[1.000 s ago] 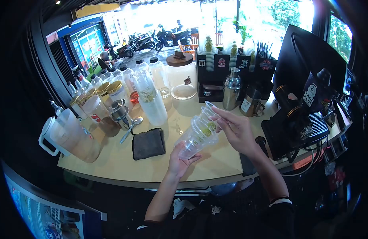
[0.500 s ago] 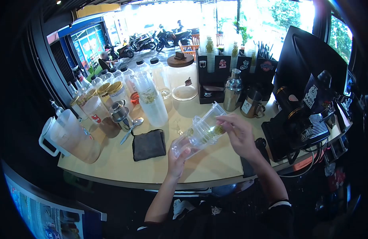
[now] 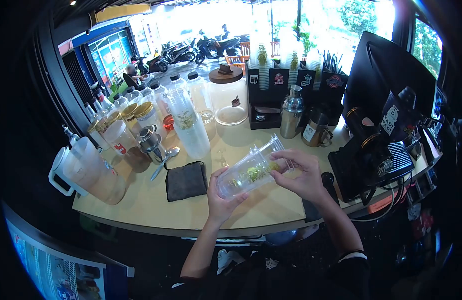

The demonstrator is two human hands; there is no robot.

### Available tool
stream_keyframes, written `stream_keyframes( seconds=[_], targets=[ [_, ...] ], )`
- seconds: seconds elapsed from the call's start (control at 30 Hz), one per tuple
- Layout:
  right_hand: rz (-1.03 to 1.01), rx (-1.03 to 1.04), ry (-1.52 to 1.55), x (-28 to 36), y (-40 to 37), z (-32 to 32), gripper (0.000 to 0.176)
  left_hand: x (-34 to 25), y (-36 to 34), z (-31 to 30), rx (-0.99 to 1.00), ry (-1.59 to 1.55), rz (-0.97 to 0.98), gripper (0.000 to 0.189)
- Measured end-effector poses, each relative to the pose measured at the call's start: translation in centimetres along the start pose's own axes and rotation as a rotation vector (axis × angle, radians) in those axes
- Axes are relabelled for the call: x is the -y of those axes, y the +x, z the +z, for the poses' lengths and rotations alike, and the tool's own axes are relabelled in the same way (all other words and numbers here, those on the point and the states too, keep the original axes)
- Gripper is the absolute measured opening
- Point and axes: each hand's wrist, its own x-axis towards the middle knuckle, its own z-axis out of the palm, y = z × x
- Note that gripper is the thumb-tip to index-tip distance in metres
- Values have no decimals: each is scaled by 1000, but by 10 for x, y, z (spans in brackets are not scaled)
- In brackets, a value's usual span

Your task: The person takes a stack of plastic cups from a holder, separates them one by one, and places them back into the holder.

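Clear plastic cups [image 3: 246, 175] with a green-gold print lie tilted between my hands, their rims up to the right. My left hand [image 3: 222, 198] is wrapped round the lower left end of the cups. At the upper right end, my right hand [image 3: 302, 175] has its fingers and thumb closed on another clear cup, nested partly in the others. Left of my left hand, a folded dark cloth [image 3: 186, 182] lies on the counter [image 3: 156, 212]. Behind the cups in hand stands a tall stack of clear cups [image 3: 192, 132].
A pitcher [image 3: 93, 172], lidded jars, a spoon [image 3: 165, 164] and bottles stand or lie at the left. A wooden-lidded jar [image 3: 229, 100], a steel shaker [image 3: 292, 114], a metal jug [image 3: 317, 131] and a black cup holder [image 3: 266, 97] are behind. A black coffee machine [image 3: 363, 160] is at the right.
The cups in my hands have slid further together and lie flatter. My right hand has moved slightly down, and my left hand has shifted its grip a little.
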Motion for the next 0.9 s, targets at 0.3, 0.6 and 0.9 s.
stream_keyframes(
  seconds=[0.3, 0.6, 0.9],
  targets=[
    [-29, -144, 1, -1, 7, -18, 38, 2, -2, -11, 0, -192, 28, 75],
    [113, -67, 234, -1, 7, -12, 33, 4, 1, -14, 23, -182, 49, 71],
    [155, 17, 158, 9, 7, -5, 33, 5, 2, -10, 37, -137, 69, 67]
  ],
)
